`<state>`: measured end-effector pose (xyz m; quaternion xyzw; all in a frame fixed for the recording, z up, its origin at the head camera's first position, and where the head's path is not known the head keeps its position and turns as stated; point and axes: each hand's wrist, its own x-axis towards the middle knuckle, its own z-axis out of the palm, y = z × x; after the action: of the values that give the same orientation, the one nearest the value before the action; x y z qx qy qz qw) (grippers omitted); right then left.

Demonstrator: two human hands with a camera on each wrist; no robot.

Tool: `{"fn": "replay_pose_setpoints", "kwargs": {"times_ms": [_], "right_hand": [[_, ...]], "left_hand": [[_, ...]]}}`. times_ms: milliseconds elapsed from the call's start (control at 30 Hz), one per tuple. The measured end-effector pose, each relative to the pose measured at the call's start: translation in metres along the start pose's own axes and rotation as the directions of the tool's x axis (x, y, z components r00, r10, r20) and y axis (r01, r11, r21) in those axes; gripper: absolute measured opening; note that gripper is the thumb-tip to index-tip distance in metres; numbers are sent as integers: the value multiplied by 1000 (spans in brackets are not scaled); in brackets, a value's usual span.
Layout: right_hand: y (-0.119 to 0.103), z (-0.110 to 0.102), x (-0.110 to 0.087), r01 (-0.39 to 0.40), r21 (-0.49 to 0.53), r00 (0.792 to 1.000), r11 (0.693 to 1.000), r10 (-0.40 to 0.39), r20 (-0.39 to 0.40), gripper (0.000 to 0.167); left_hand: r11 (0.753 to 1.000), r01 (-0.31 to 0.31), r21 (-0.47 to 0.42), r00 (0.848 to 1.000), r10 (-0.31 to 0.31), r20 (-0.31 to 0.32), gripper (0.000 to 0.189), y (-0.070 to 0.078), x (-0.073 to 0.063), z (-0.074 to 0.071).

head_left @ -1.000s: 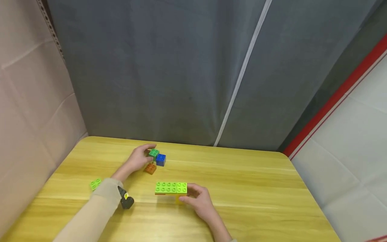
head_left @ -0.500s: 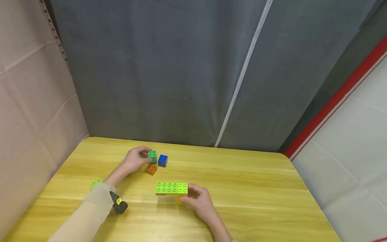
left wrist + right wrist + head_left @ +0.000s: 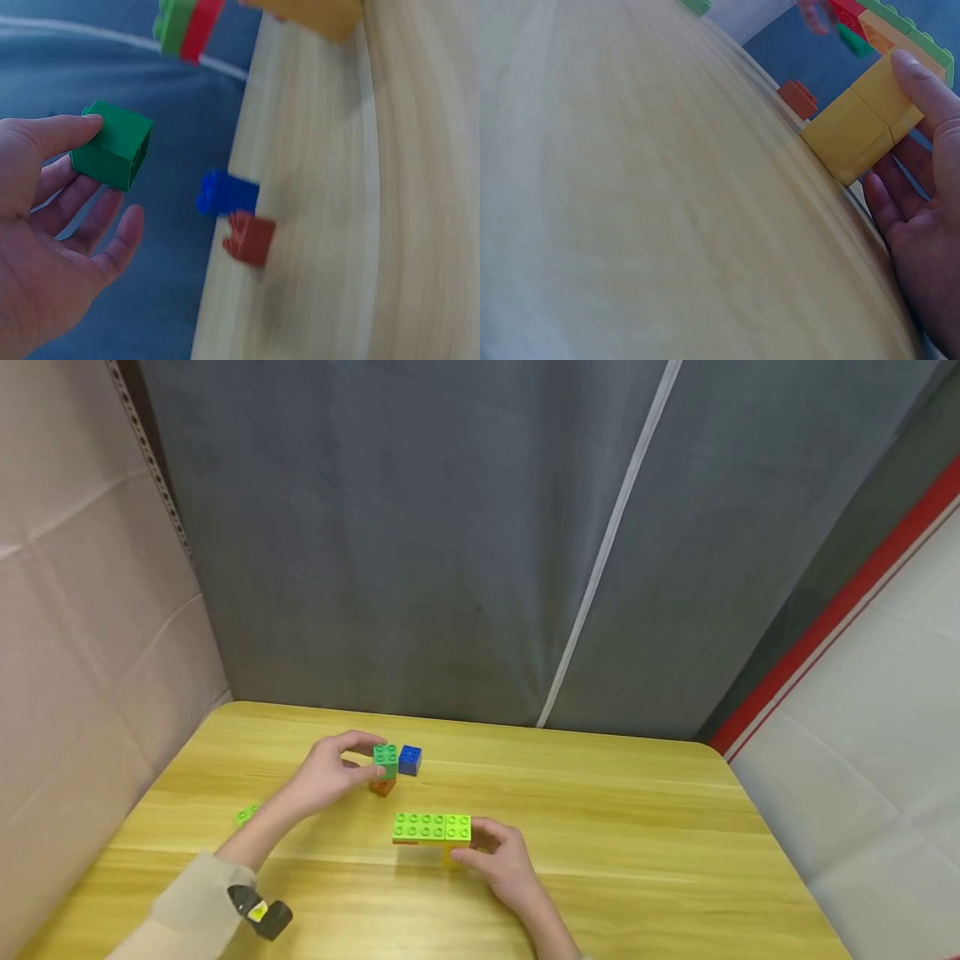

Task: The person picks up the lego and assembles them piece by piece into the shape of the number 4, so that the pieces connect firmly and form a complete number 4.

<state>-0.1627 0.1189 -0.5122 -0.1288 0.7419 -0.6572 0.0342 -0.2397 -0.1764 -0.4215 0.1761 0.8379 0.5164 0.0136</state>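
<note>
My left hand [image 3: 326,777] pinches a green two-by-two toy brick [image 3: 386,761] between thumb and fingers. In the left wrist view that green brick [image 3: 114,146] is raised, its hollow underside partly showing. Just beyond it stands a blue brick [image 3: 409,761], and an orange-brown brick [image 3: 382,788] lies partly hidden under the green one. My right hand [image 3: 506,864] grips a built brick structure [image 3: 431,828] with a lime-green top. The right wrist view shows its yellow column [image 3: 855,124] standing on the table under my thumb, with red and light orange bricks below the lime layer.
A loose lime-green brick [image 3: 246,814] lies at the left, partly behind my left forearm. The wooden table [image 3: 637,835] ends at a grey curtain [image 3: 390,543] at the back. Pale fabric walls flank both sides.
My left hand has lifted the green brick away from beside the blue one and drawn it toward me, over the orange-brown brick. My right hand holds the structure in the same place.
</note>
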Motion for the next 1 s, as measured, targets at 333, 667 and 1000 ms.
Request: {"fn": "replay_pose_setpoints", "kwargs": {"times_ms": [333, 667, 1000], "right_hand": [[1, 1, 1, 15, -8, 1000, 1000, -15, -8, 36], [2, 5, 2, 28, 1, 1000, 1000, -28, 5, 34], [2, 5, 3, 40, -7, 999, 999, -40, 4, 33]], "left_hand": [[988, -83, -127, 983, 102, 153, 38, 48, -17, 35], [982, -190, -11, 962, 189, 196, 33, 55, -24, 66], [980, -197, -18, 962, 197, 190, 32, 54, -26, 73]]}}
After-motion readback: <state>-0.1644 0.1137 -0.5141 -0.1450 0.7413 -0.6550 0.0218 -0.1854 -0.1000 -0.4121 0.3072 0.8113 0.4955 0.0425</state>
